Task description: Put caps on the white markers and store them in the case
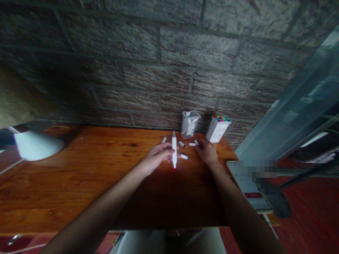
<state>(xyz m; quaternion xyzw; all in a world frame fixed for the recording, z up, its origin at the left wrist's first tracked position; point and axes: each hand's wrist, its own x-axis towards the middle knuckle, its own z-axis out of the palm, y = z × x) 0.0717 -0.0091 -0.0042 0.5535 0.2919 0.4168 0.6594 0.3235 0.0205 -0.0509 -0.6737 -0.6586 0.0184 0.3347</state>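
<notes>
My left hand (156, 158) is closed around a white marker (174, 150) and holds it upright above the table. A red tip shows at its lower end, and the upper end narrows to a dark tip. To the right, my right hand (208, 151) rests low at the tabletop, with its fingertips on a small white marker cap (196, 142). Other loose pieces that look like caps lie between the hands, one with a dark end (184, 156). Behind my left fingers, part of another white marker (164, 139) is visible.
A clear plastic box (190, 123) stands against the stone wall (174, 81). Beside it is a box packed with colourful-ended markers (218, 128). A phone (249, 187) lies at the wooden table's right edge. A white lamp base (37, 144) stands far left.
</notes>
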